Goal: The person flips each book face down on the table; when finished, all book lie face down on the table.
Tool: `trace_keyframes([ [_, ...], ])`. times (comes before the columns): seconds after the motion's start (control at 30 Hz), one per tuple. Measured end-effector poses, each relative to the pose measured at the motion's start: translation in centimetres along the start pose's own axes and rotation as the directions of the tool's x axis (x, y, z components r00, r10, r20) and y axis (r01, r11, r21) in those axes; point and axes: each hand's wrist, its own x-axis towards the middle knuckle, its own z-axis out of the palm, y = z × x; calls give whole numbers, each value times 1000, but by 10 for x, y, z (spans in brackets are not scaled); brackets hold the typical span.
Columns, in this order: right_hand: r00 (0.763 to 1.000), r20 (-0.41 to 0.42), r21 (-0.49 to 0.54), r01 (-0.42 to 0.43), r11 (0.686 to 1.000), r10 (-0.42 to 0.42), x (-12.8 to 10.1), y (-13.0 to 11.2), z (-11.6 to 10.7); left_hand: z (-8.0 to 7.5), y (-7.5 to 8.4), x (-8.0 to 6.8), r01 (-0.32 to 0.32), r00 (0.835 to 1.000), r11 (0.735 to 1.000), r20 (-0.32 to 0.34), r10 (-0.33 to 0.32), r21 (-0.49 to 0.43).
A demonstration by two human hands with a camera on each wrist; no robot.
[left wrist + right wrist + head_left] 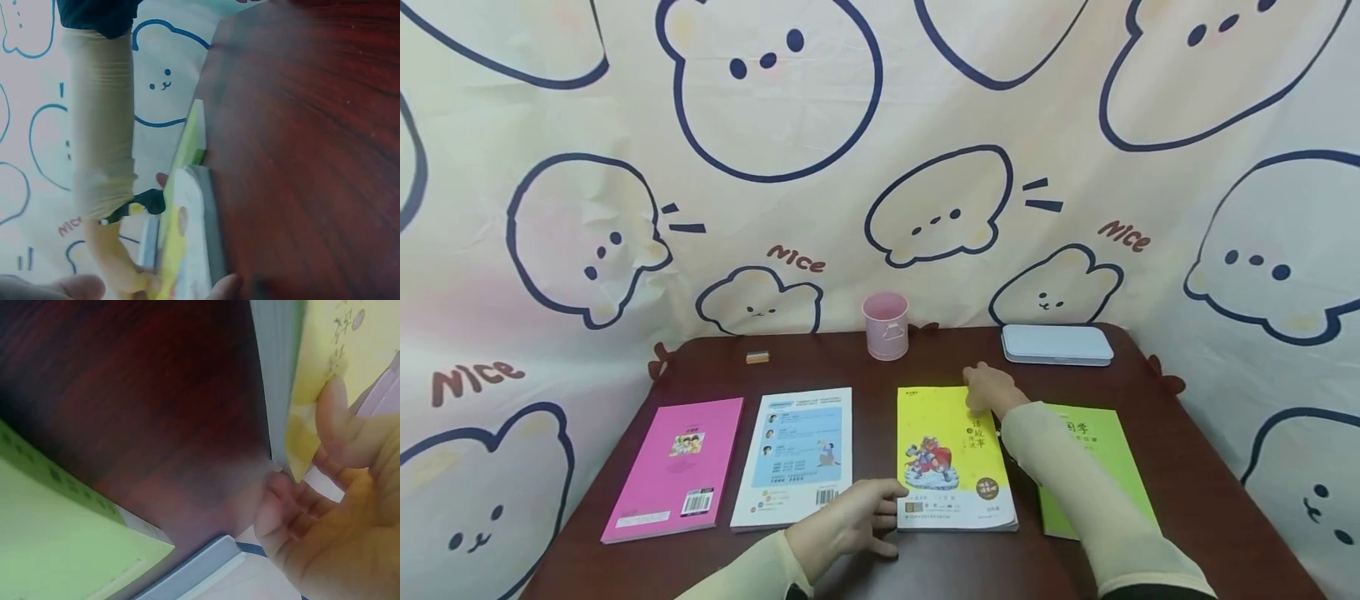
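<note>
Both hands on yellow book (951, 458), third from left on desk (850, 367). Right hand (992, 390) pinches far right corner; left hand (850, 525) fingers flat at near left corner. Step: lifting cover/book; next needs firm grip.

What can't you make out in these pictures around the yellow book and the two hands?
- Green book: head view, its middle is covered by the right sleeve.
- Left hand: left wrist view shows only fingertips at the bottom edge.
- Right hand on the yellow book: right wrist view is close and blurred, so the grip under the corner is unclear.
- Cover text: too small.
</note>
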Motion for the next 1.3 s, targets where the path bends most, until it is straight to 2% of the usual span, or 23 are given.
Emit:
trace_keyframes([
  [0.13,1000,1,52,9,999,-9,-1,-3,5,-2,-6,6,32,999,997,-42,-35,-71],
  [0.27,1000,-12,121,-17,993,19,-5,-5,3,-3,-7,12,29,999,996,-43,-32,-78],
  [0.43,999,6,89,-33,996,32,-5,-3,-2,0,-5,16,-18,1000,996,-18,16,-92],
  [0.57,999,50,91,-15,996,10,0,0,-3,0,-4,17,-42,998,988,43,49,-149],
  [0.67,993,114,206,-32,978,9,1,3,-8,-1,-4,18,-43,995,984,78,57,-171],
  [0.77,987,159,316,-47,948,-4,0,6,-16,-3,-3,18,-70,995,984,59,81,-165],
  [0.87,988,154,354,-31,935,-25,-1,6,-23,-7,-2,18,-117,992,980,31,123,-163],
  [1.03,992,122,339,-12,941,-31,0,0,-26,-12,6,17,-225,973,958,12,230,-177],
  [1.17,991,137,333,-45,942,-1,1,-7,-22,-15,14,14,-315,949,942,-48,311,-117],
  [1.3,992,124,286,-50,957,15,3,-16,-22,-20,21,10,-366,927,929,-110,359,-53],
])
